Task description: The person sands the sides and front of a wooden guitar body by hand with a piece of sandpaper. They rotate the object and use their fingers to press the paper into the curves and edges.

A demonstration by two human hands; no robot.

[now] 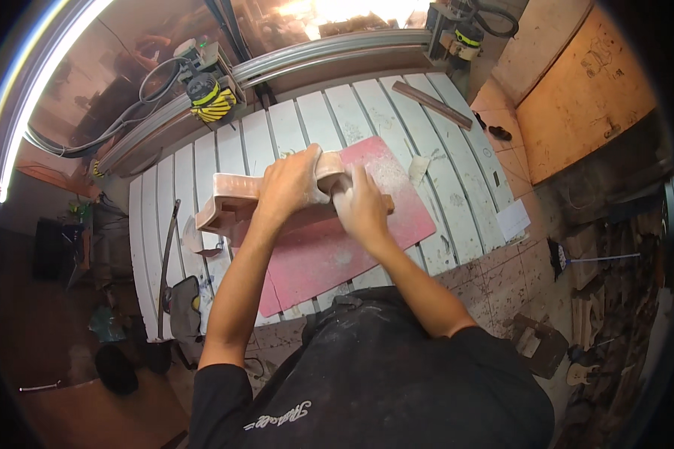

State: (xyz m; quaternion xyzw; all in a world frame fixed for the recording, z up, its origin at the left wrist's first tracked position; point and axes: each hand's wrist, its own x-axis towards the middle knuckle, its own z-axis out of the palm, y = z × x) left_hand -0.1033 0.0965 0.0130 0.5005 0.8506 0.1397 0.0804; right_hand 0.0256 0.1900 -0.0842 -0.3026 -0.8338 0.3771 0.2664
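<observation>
A curved wooden piece (236,187) with a pale, dusty edge stands on a pink board (307,266). My left hand (290,179) is wrapped over its top near the middle and grips it. My right hand (361,206), white with dust and blurred, is curled against the rounded right end of the piece. Whatever lies under those fingers is hidden. A small brown wooden bit (389,203) shows just beyond the right hand; I cannot tell if it belongs to the piece.
The slatted white table (457,217) carries a brown wooden strip (431,105), a paper sheet (513,220), a long dark bar (168,258) and a dark bag (185,308). A metal rail (329,56) with a machine head (206,93) crosses the far side.
</observation>
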